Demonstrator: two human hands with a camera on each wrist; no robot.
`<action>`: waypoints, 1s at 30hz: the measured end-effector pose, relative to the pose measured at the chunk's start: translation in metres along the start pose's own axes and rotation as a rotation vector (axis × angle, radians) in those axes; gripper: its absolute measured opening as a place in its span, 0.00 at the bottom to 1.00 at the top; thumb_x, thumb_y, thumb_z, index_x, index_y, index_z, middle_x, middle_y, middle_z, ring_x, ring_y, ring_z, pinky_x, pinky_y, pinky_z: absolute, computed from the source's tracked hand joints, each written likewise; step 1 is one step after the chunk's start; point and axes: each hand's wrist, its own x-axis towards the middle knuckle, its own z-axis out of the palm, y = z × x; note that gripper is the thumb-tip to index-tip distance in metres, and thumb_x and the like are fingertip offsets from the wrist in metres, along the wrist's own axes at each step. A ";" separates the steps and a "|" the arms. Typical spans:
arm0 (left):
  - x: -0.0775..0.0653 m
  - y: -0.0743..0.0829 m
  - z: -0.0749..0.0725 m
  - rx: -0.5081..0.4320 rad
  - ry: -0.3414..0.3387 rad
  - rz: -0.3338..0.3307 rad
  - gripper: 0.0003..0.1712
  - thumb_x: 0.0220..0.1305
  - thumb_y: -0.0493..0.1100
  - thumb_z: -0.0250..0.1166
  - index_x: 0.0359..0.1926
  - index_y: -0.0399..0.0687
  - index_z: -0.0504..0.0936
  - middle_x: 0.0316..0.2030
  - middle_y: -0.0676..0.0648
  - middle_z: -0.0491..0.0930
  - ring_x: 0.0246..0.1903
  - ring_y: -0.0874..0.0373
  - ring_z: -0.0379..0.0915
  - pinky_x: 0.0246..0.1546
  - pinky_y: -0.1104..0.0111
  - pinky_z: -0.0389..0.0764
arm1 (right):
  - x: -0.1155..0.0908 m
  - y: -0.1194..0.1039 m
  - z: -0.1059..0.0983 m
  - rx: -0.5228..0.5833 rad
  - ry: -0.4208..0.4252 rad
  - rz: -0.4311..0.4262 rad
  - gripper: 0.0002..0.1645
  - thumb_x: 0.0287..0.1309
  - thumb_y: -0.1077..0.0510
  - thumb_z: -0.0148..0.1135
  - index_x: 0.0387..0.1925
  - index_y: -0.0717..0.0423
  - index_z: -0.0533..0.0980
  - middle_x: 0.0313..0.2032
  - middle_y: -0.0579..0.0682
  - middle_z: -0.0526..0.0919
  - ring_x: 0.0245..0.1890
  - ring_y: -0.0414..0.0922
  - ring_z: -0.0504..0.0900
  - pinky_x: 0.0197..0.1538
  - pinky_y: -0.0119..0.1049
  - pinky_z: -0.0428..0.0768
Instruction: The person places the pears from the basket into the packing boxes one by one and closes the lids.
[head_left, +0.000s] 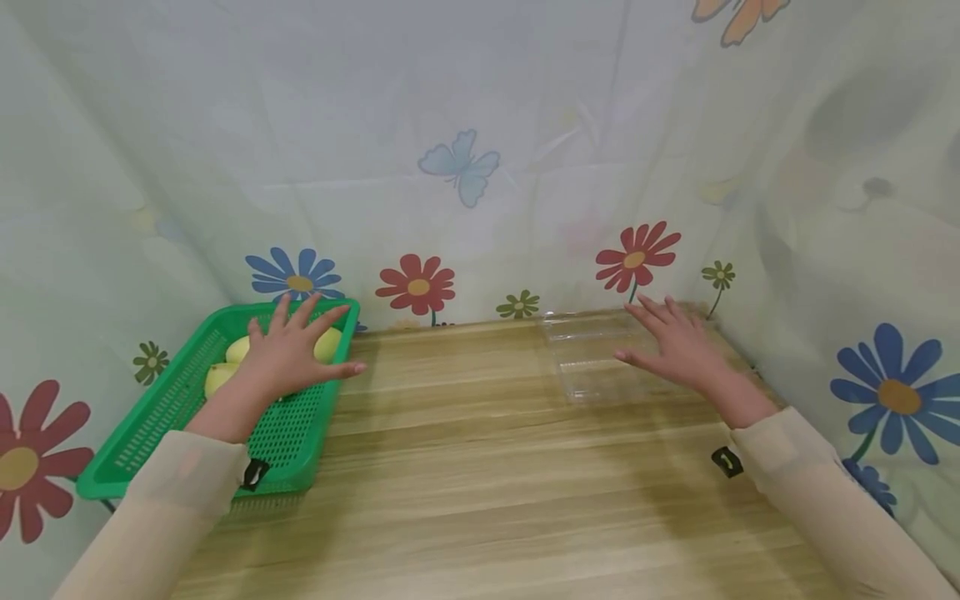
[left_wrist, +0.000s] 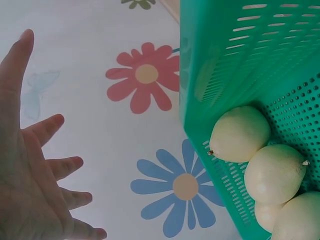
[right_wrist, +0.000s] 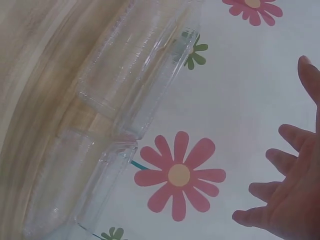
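My left hand point(head_left: 285, 354) hovers over the green plastic basket point(head_left: 322, 425), fingers spread and holding nothing. Inside the basket lie several pale yellow, rounded fruits point(left_wrist: 275, 172) with short stems, partly hidden behind that hand in the head view. My right hand point(head_left: 682, 350), also empty with its fingers spread, is above the right end of a clear plastic container point(head_left: 592, 379). In the right wrist view this transparent container point(right_wrist: 117, 75) shows two hollow sections side by side, close to the wall.
A wood-grain tabletop point(head_left: 465, 467) stretches between the basket on the left and the container on the right. White sheeting point(head_left: 360, 167) printed with flowers and butterflies encloses the back and both sides. Each sleeve cuff has a small black clip point(head_left: 726, 461) near it.
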 end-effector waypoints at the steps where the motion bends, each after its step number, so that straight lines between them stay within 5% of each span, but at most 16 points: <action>1: -0.002 0.000 0.000 0.000 0.004 0.001 0.62 0.56 0.81 0.61 0.82 0.58 0.52 0.82 0.33 0.39 0.78 0.21 0.26 0.65 0.17 0.38 | -0.002 0.001 0.001 0.005 0.011 -0.008 0.52 0.65 0.36 0.62 0.79 0.56 0.55 0.80 0.66 0.51 0.79 0.74 0.42 0.74 0.79 0.43; 13: -0.019 0.001 0.000 -0.004 0.064 0.064 0.56 0.63 0.75 0.61 0.81 0.52 0.54 0.78 0.29 0.52 0.76 0.24 0.45 0.66 0.22 0.55 | -0.020 0.000 0.007 0.050 0.115 -0.012 0.47 0.67 0.38 0.63 0.76 0.60 0.61 0.75 0.69 0.62 0.74 0.70 0.61 0.71 0.72 0.65; 30: -0.036 0.005 -0.002 -0.127 0.026 0.076 0.52 0.67 0.69 0.62 0.80 0.47 0.56 0.75 0.29 0.58 0.73 0.25 0.56 0.64 0.30 0.69 | -0.047 0.014 0.033 0.163 0.233 0.018 0.39 0.67 0.47 0.66 0.70 0.66 0.69 0.68 0.72 0.71 0.68 0.72 0.68 0.68 0.71 0.67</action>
